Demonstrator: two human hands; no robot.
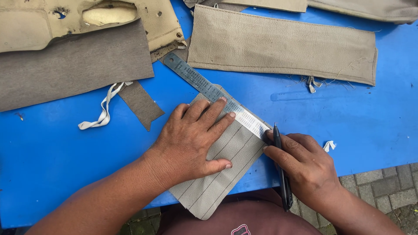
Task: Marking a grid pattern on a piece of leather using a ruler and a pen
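My left hand (191, 139) lies flat, fingers spread, pressing a metal ruler (204, 87) down on a small grey piece of leatherette (222, 174) marked with several parallel pen lines. The ruler runs diagonally from upper left to lower right. My right hand (305, 165) grips a black pen (281, 169), its tip touching the ruler's lower right end at the piece's edge. The grey piece hangs partly over the front edge of the blue table (65, 152).
A long beige leatherette strip (283, 43) lies at the back right, a large grey sheet (74, 65) and a worn beige cover (39, 21) at the back left. A white fabric strip (104, 109) and a grey offcut (141, 104) lie nearby. Paving stones (383, 187) show at lower right.
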